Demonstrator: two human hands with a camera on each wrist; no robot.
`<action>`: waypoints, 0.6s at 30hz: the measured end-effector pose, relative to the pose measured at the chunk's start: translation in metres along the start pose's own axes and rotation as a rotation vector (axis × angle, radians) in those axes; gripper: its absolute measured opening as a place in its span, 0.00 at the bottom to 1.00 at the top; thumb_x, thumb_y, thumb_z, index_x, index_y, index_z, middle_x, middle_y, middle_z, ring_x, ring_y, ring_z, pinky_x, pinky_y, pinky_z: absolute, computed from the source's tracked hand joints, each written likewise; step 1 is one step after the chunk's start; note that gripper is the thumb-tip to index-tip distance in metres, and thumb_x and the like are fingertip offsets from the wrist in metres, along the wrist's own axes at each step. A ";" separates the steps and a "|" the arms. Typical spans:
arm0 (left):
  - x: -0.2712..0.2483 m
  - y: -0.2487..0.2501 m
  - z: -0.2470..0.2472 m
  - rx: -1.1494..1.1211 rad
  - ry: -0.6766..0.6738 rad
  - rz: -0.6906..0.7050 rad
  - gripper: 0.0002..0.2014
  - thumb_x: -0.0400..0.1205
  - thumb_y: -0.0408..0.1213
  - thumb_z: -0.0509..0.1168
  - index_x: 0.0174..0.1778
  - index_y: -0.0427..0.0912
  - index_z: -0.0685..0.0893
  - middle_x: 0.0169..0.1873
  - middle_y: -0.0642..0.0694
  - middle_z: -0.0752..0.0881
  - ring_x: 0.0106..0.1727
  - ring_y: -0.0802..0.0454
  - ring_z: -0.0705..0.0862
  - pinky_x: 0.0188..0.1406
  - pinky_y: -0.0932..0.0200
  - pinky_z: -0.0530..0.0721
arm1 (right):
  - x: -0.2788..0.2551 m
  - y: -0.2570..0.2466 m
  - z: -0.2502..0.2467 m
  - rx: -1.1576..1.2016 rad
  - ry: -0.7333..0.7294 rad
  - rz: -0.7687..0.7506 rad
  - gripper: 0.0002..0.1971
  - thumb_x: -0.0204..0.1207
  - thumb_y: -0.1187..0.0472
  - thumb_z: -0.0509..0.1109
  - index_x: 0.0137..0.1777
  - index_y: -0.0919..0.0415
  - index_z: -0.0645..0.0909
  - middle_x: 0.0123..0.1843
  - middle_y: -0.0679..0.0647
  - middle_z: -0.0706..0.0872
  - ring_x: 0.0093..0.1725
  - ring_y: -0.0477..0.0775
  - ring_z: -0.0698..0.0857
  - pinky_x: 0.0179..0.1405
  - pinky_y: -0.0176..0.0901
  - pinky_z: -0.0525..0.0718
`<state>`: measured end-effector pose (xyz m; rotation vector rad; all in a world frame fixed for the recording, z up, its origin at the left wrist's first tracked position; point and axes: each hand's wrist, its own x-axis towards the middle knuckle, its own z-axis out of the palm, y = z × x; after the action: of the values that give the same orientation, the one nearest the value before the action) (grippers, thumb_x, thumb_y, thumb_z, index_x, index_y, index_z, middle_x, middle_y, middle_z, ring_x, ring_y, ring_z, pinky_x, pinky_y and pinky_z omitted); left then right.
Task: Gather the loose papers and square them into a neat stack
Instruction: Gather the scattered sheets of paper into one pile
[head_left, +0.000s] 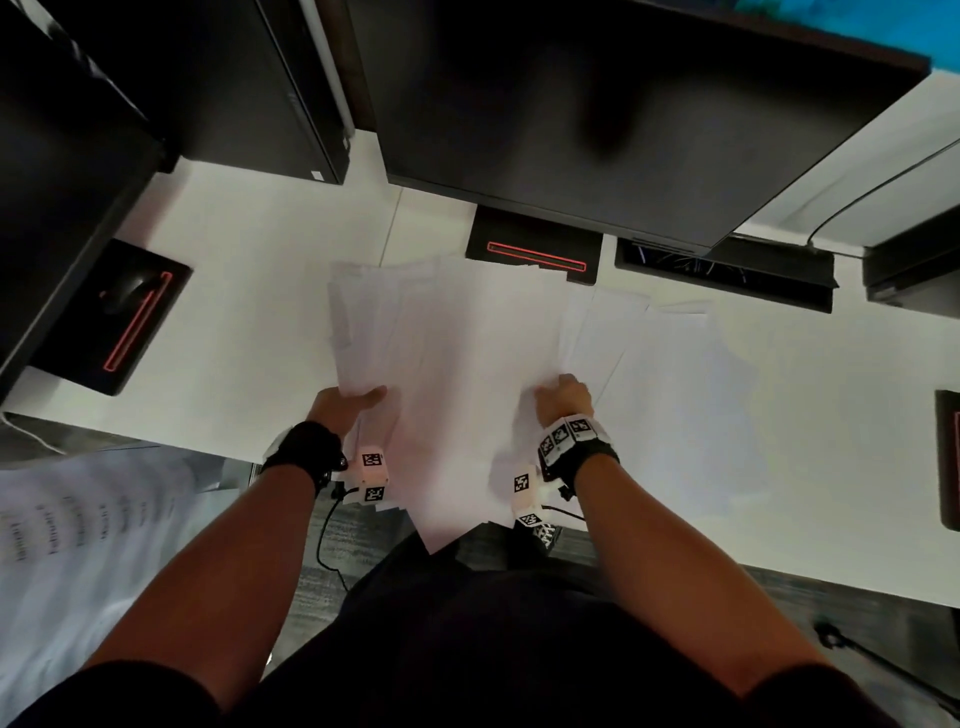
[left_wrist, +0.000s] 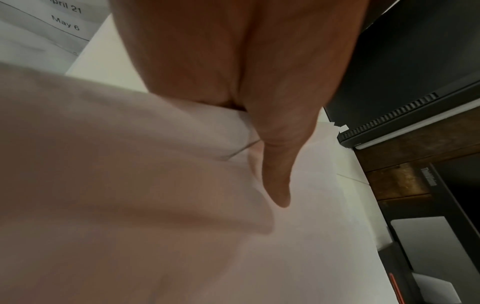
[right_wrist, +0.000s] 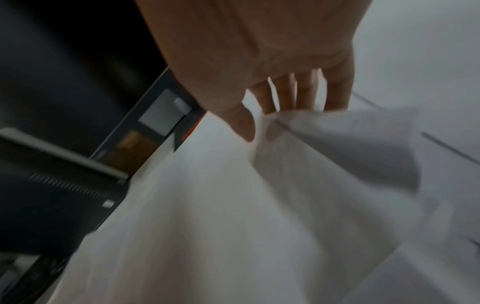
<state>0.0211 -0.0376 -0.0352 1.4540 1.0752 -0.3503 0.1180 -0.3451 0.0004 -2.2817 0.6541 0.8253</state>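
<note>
A fanned bunch of white papers (head_left: 447, 338) is held over the white desk (head_left: 249, 270), its near end hanging past the desk's front edge. My left hand (head_left: 353, 402) grips the bunch's left side, thumb on top (left_wrist: 278, 185), fingers hidden beneath the sheets. My right hand (head_left: 563, 397) pinches the bunch's right edge, thumb over the paper (right_wrist: 245, 127) and fingers under it. More loose white sheets (head_left: 675, 395) lie spread on the desk to the right of that hand. The wrist views are blurred.
A large dark monitor (head_left: 597, 104) looms over the desk's far side on a black base (head_left: 535, 249). A black mouse (head_left: 124, 293) sits on another base at left. A dark computer case (head_left: 249, 88) stands behind. A printed sheet with dates (head_left: 78, 525) lies below the desk's left.
</note>
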 end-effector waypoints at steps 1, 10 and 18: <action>0.000 -0.001 -0.001 -0.002 -0.003 -0.018 0.26 0.69 0.43 0.86 0.60 0.36 0.90 0.58 0.35 0.92 0.62 0.35 0.90 0.70 0.37 0.84 | -0.002 -0.003 0.005 -0.032 -0.027 -0.022 0.27 0.83 0.55 0.65 0.81 0.62 0.72 0.79 0.62 0.76 0.78 0.65 0.77 0.75 0.51 0.74; 0.001 -0.003 -0.002 0.018 -0.018 -0.030 0.17 0.76 0.30 0.80 0.59 0.31 0.89 0.52 0.32 0.91 0.55 0.34 0.90 0.66 0.35 0.86 | -0.017 -0.010 0.021 -0.215 -0.110 -0.284 0.13 0.82 0.61 0.61 0.57 0.59 0.87 0.64 0.60 0.88 0.65 0.65 0.86 0.59 0.47 0.82; 0.005 -0.002 -0.003 0.078 -0.061 -0.077 0.10 0.69 0.13 0.72 0.42 0.28 0.88 0.46 0.27 0.91 0.51 0.27 0.88 0.59 0.34 0.87 | 0.022 0.074 -0.067 -0.015 0.423 0.268 0.25 0.78 0.52 0.74 0.73 0.57 0.75 0.73 0.62 0.72 0.72 0.66 0.74 0.67 0.62 0.77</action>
<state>0.0215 -0.0335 -0.0393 1.4640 1.0806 -0.4936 0.1133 -0.4469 -0.0018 -2.4361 1.1648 0.4601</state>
